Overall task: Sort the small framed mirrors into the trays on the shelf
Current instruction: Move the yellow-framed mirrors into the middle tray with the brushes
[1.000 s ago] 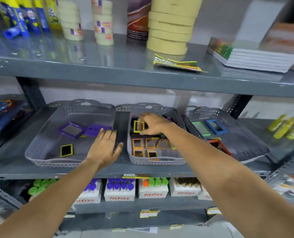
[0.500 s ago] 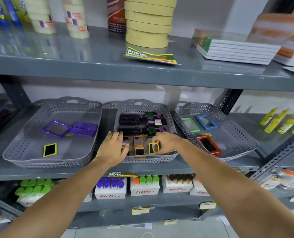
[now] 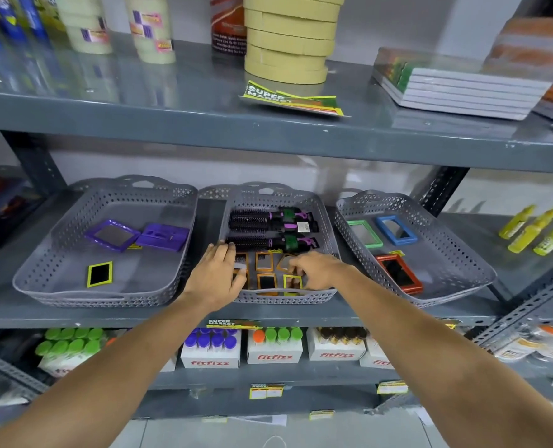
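Three grey perforated trays stand on the middle shelf. The left tray (image 3: 100, 297) holds purple-framed mirrors (image 3: 112, 235) and one yellow-framed mirror (image 3: 99, 274). The middle tray (image 3: 268, 197) holds several orange-framed mirrors (image 3: 264, 260) at its front. My right hand (image 3: 317, 270) pinches a small yellow-framed mirror (image 3: 293, 282) upright near that tray's front wall. My left hand (image 3: 217, 276) reaches into the tray's front left corner, fingers curled on an orange-framed mirror (image 3: 239, 266). The right tray (image 3: 463, 295) holds a green mirror (image 3: 364, 233), a blue mirror (image 3: 396, 230) and a red mirror (image 3: 398, 273).
Two black hair brushes (image 3: 262, 221) lie at the back of the middle tray. The upper shelf (image 3: 171, 118) overhangs the trays with tape rolls (image 3: 288, 37) and notebooks (image 3: 463, 92). Yellow bottles (image 3: 534, 231) lie at the right. Boxed bottles (image 3: 210, 350) fill the lower shelf.
My right hand has carried the yellow-framed mirror from the back of the middle tray to its front. My left hand has moved from the gap between trays into the middle tray.
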